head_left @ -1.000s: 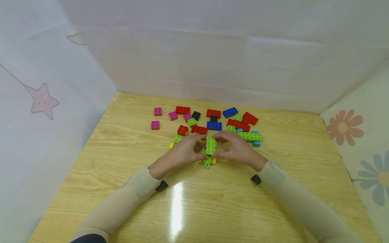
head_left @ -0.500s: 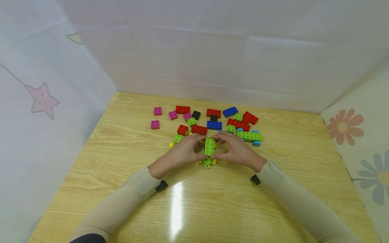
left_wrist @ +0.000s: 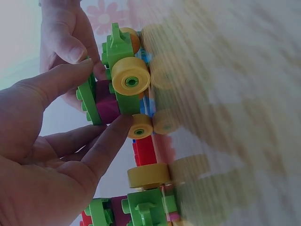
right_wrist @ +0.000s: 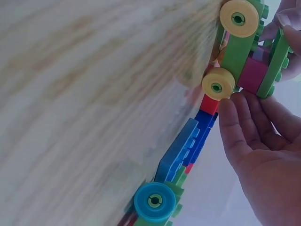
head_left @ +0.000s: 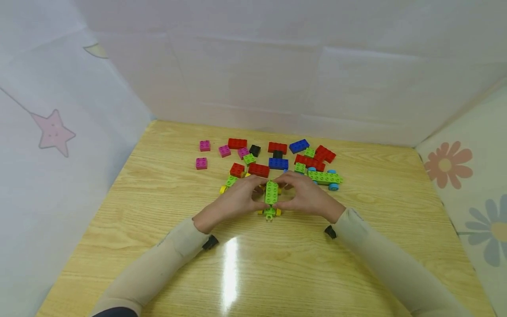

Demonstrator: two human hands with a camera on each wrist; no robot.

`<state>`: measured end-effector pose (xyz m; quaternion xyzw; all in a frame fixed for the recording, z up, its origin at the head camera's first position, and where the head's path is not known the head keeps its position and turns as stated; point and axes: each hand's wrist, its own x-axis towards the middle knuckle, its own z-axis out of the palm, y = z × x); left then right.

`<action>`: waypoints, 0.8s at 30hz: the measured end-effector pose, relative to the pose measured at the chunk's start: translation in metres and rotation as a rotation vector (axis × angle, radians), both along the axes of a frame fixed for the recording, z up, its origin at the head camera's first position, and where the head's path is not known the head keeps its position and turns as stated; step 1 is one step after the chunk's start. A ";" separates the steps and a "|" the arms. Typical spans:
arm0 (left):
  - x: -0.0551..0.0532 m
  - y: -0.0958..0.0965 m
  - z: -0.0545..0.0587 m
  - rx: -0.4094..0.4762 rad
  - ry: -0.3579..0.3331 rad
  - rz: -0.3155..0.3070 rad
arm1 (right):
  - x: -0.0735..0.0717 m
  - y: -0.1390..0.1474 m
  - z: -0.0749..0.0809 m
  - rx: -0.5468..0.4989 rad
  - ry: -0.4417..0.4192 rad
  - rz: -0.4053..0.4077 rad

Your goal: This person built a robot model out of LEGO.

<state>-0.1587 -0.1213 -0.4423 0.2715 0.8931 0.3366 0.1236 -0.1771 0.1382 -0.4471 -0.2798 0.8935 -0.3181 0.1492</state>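
Observation:
My left hand (head_left: 237, 200) and right hand (head_left: 306, 197) meet from either side at a flat green building-block plate (head_left: 271, 193). Each pinches it, thumb at the near end and fingers at the far end. Under the plate sits a magenta brick (left_wrist: 108, 103), on a green wheeled base (right_wrist: 235, 56) with yellow wheels (left_wrist: 131, 77). In the left wrist view, the plate is tilted, its near end standing off above the base. The wheels rest on the wooden table (head_left: 285, 264). In the head view the plate covers the magenta brick.
Left of the hands stands another yellow-wheeled build (head_left: 231, 181), partly hidden by the left hand. A green base with blue wheels (head_left: 325, 177) is at the right. Several loose bricks lie behind, including a red brick (head_left: 259, 170), a blue brick (head_left: 278, 164) and a magenta brick (head_left: 201, 163).
The green plate has shifted slightly left and towards me, now hiding the magenta brick that showed at its left edge. Both hands keep their places around it.

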 end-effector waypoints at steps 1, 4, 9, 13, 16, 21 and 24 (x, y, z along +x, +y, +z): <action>0.000 0.000 0.000 0.007 -0.003 0.000 | 0.000 0.000 0.000 0.003 0.001 -0.003; 0.000 0.000 -0.002 0.026 -0.021 0.007 | 0.000 0.000 -0.002 0.005 0.003 -0.016; 0.001 0.001 -0.006 0.033 -0.052 0.042 | -0.001 0.000 -0.005 -0.005 -0.017 -0.050; 0.000 0.003 -0.008 0.041 -0.078 0.061 | -0.001 -0.001 -0.007 -0.016 -0.051 -0.085; -0.001 0.002 -0.009 0.049 -0.101 0.070 | -0.001 -0.001 -0.006 -0.022 -0.061 -0.091; -0.002 0.001 -0.008 0.051 -0.115 0.078 | -0.002 -0.002 -0.004 -0.022 -0.069 -0.093; -0.002 0.001 -0.007 0.049 -0.118 0.081 | -0.002 0.000 -0.003 -0.025 -0.085 -0.090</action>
